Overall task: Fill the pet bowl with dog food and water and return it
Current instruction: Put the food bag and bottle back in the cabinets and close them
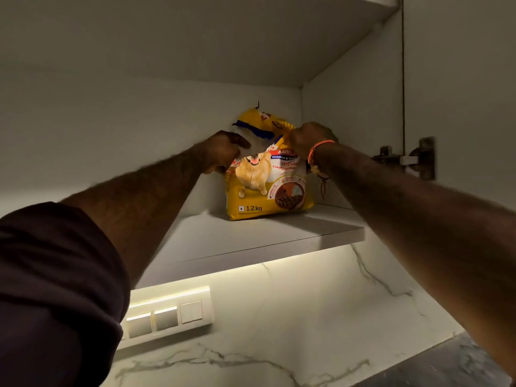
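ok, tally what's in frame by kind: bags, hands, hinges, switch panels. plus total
Dog food bag: 1, on the cabinet shelf
Hands: 2, left hand and right hand, both gripping the bag's top
Cabinet hinge: 1
Switch panel: 1
Total: 5

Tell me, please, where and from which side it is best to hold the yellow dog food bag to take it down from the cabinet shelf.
Grip the dog food bag by its two upper sides, from the front, as the left hand and right hand do now. Its top is folded over and crumpled, so it is probably open; holding it upright should avoid spills. It stands on the shelf by the right wall, so access from the right is tight.
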Demonstrator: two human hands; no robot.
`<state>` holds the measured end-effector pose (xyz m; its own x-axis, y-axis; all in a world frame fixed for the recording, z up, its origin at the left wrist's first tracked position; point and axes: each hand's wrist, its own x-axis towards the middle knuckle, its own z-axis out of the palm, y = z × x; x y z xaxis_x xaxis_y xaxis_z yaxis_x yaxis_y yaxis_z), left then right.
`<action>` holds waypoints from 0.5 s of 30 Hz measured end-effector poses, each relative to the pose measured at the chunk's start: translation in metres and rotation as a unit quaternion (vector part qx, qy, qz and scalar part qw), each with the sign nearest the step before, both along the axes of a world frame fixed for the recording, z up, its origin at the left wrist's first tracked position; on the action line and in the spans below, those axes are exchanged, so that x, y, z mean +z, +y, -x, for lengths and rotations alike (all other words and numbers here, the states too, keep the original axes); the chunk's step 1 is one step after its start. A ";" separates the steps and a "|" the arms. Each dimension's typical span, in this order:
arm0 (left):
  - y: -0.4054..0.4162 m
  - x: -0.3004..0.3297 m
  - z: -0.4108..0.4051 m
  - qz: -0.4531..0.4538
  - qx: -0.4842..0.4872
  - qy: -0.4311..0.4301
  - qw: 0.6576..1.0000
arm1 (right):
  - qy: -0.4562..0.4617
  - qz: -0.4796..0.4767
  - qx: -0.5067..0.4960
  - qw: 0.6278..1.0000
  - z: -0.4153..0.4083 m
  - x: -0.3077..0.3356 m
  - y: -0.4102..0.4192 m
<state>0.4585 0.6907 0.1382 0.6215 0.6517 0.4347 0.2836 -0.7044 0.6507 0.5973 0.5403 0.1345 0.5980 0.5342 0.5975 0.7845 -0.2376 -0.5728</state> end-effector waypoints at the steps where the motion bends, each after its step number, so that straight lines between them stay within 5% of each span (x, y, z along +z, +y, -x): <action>1: 0.006 -0.003 -0.004 0.005 -0.001 -0.010 1.000 | -0.001 0.000 -0.009 1.000 -0.004 -0.007 0.007; 9: -0.012 -0.003 -0.001 0.033 -0.002 0.019 0.999 | 0.107 -0.068 0.009 0.992 -0.024 -0.026 0.021; 15: -0.040 0.002 0.029 -0.072 0.062 0.052 0.994 | 0.035 -0.060 -0.015 0.997 -0.002 -0.025 -0.010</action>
